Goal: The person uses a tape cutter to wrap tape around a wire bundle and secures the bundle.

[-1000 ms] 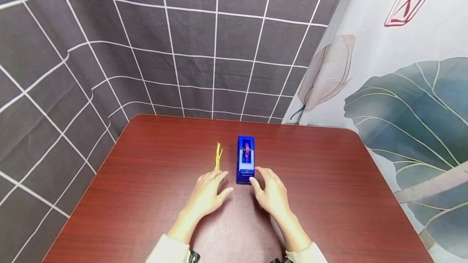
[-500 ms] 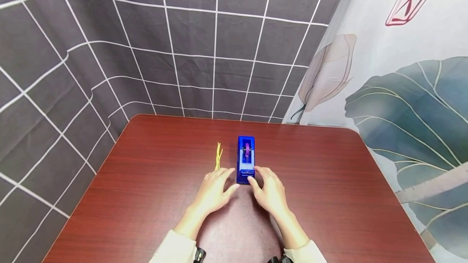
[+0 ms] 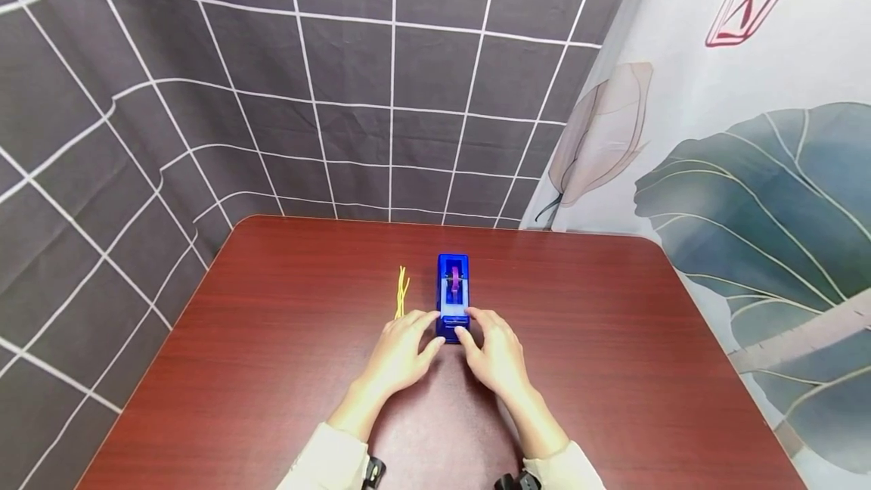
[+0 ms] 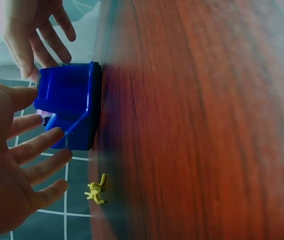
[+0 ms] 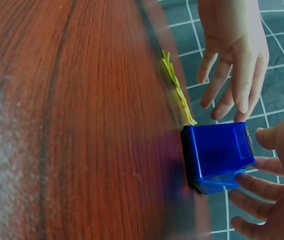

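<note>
A blue tape dispenser (image 3: pixel 454 308) with a purple tape roll (image 3: pixel 454 278) stands on the table, its near end between both hands. My left hand (image 3: pixel 401 350) is at the left of that end, fingers extended and spread, fingertips right at its side. On the other side is my right hand (image 3: pixel 500 354), its thumb and fingertips close about the near corner, fingers loosely bent. Both wrist views show spread fingers beside the dispenser's blue body (image 4: pixel 69 90), with none wrapped around it. Yellow twist ties (image 3: pixel 401 293) lie just beyond the left hand's fingers.
The reddish-brown wooden table (image 3: pixel 306 278) has rounded far corners. A dark grey curtain (image 3: pixel 354 127) with white grid lines hangs behind and to the left. At the right hangs a white curtain (image 3: pixel 687 89) with leaf patterns.
My left hand has moved right and slightly forward, up to the dispenser's left side. The right hand has shifted slightly inward. The dispenser and ties stay put; the head view has turned slightly.
</note>
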### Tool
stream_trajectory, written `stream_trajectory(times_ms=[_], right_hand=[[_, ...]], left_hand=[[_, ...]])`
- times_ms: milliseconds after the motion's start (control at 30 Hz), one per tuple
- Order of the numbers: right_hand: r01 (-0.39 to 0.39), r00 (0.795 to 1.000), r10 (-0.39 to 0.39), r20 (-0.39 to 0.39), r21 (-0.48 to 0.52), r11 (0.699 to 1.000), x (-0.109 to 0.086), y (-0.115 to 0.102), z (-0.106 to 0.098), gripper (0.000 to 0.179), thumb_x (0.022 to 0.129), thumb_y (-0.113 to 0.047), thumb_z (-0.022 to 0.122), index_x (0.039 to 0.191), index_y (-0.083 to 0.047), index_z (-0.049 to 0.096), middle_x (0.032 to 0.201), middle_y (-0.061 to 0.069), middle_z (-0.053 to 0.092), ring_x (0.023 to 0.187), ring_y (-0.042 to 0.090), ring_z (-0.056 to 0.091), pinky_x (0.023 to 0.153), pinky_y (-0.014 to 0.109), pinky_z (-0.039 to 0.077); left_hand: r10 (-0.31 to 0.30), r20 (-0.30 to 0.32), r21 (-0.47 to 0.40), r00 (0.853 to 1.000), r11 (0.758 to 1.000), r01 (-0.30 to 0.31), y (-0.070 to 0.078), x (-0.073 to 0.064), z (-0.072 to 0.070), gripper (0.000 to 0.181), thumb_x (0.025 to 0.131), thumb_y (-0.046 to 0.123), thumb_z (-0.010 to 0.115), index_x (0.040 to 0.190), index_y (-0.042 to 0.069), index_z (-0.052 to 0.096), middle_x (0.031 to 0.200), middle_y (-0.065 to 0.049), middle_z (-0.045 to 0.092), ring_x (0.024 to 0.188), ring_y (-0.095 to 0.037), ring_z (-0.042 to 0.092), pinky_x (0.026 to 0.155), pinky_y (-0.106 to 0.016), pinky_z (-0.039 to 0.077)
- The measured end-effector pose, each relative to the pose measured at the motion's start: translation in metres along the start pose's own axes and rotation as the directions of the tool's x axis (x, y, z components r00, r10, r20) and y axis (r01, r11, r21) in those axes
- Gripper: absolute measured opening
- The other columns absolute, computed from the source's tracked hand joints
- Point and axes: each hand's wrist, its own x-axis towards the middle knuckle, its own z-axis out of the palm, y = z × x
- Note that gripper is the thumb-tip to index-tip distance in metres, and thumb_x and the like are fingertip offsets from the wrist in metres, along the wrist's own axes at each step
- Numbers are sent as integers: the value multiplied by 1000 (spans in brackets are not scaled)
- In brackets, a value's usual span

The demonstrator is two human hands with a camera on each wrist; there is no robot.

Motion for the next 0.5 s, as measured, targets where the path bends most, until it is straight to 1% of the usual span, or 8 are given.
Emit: stream_trajectory(times_ms=[133,233,500], right_hand=[[11,1000,-11,-4,0,1000,1,0,2,36,94,-24,72,125,-6,68,117,11,69,112,34,64,87,59,51],[12,1000,-12,-8,4,1000,2,1,4,34,94,-23,71,124,-5,69,113,10,68,109,32,64,85,58,51],[-13,1000,14,-10,17,1000,6,0,8,29,95,-20,70,117,-3,72,104,7,62,98,28,62,81,52,51]], left_hand=[[7,-16,-4,1000,1000,-7,2,2,1,38,93,24,71,126,6,67,113,-7,70,105,-28,67,88,-51,50],[7,-14,-1,1000,1000,-7,3,3,1,37,93,23,72,126,5,67,113,-8,70,104,-29,67,87,-50,50],[26,-8,12,1000,1000,-26,5,7,2,35,93,18,71,124,3,68,110,-10,70,103,-29,68,88,-50,50]])
